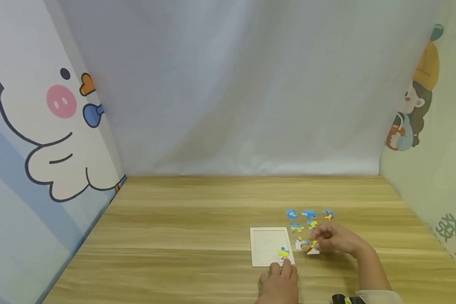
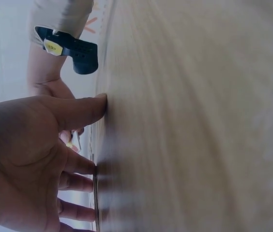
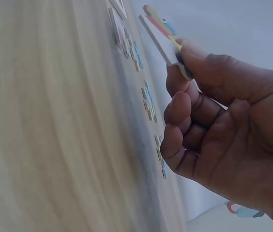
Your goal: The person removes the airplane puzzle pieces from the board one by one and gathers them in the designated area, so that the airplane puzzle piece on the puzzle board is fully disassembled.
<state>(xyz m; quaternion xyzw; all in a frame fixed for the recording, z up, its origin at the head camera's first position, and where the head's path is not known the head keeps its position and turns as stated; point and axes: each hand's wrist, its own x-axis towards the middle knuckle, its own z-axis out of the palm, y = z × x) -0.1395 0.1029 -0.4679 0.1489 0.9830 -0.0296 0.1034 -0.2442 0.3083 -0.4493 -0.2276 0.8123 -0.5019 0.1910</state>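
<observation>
Between thumb and fingertips, my right hand (image 1: 338,240) pinches a puzzle piece (image 1: 313,247) with white, red and yellow on it. The right wrist view shows this puzzle piece (image 3: 163,34) raised off the table. A square wooden puzzle tray (image 1: 252,249) lies left of that hand. In its lower right corner sits a yellow and blue puzzle piece (image 1: 283,253). My left hand (image 1: 279,282) rests its fingertips on the tray's near edge, fingers extended. In the left wrist view the left hand (image 2: 35,154) has its thumb tip on the table.
Several loose puzzle pieces (image 1: 297,228) lie right of the tray, in rough rows going back. A white puzzle piece (image 1: 299,245) lies close to the held one. The wooden table (image 1: 175,236) meets a white backdrop (image 1: 228,93) behind and printed panels at both sides.
</observation>
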